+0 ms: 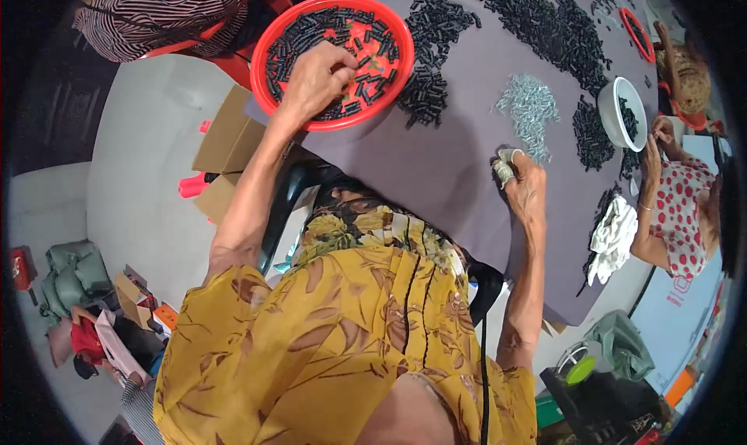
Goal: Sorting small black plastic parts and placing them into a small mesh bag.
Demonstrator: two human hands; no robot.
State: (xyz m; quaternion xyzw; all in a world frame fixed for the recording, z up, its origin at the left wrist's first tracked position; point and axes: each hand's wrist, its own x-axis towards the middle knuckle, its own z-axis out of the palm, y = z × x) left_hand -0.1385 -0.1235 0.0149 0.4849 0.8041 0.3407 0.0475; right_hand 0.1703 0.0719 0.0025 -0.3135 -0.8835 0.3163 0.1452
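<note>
A round red basin [257, 65] at the table's upper left holds many short black tube-like pieces [296, 36]. My left hand [317, 83] reaches over its near rim, fingers curled down among the pieces; whether a piece is between the fingertips is hidden. My right hand [525, 188] rests near the table's right side, closed, with pale wrapping [506, 165] around the thumb and a finger. Something small and dark shows at its fingertips, too small to name. Just beyond that hand lies a heap of small silvery metal parts [529, 110].
Loose black pieces [426, 95] are heaped right of the basin and across the grey-covered table [443, 173]. A white bowl [608, 114], a crumpled white cloth [612, 239] and another person [681, 211] are at the right. An open cardboard box [226, 141] stands left of the table.
</note>
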